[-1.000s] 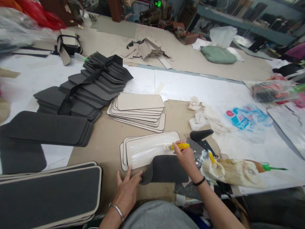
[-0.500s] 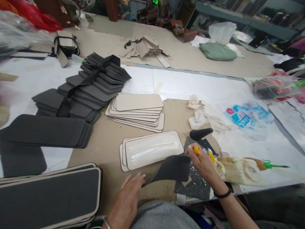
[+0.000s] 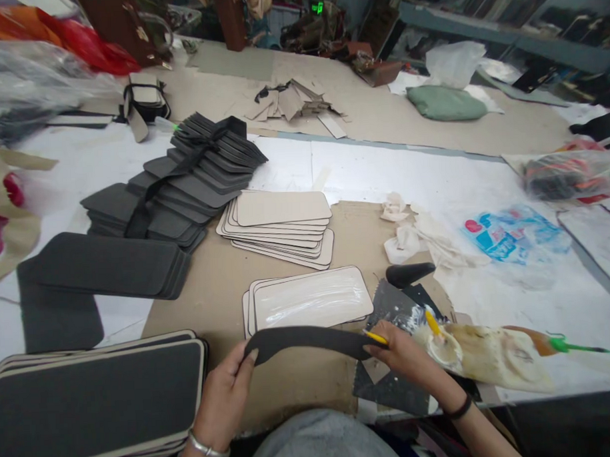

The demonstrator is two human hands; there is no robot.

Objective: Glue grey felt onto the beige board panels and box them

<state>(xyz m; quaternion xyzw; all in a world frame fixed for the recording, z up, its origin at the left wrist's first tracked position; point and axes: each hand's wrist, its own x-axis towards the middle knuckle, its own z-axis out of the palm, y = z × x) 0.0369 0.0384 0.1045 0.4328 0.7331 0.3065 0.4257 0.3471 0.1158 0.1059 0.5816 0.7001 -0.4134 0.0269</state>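
A dark grey sheet (image 3: 309, 340) hangs between my hands, bowed upward in the middle. My left hand (image 3: 229, 384) pinches its left end between thumb and fingers. At the other end my right hand (image 3: 402, 350) grips the sheet and also a thin yellow stick (image 3: 376, 337), whose far end is hidden in the fingers. Just beyond the sheet lies a short stack of beige panels with dark edges (image 3: 312, 298); white, glossy streaks cover the top one. Left of my left hand is a stack of dark panels with beige borders (image 3: 95, 396).
Behind are beige panels (image 3: 284, 208), loose dark sheets (image 3: 106, 265) and strapped dark pieces (image 3: 183, 176). On the right are a smeared dark board (image 3: 390, 389), a black curved object (image 3: 410, 273), a glue-crusted bottle (image 3: 489, 355) and a printed plastic bag (image 3: 515, 233).
My left hand has moved left and closed on the sheet's left end; before, its fingers were stretched out beside it. The sheet has swung up level, and the view has shifted slightly.
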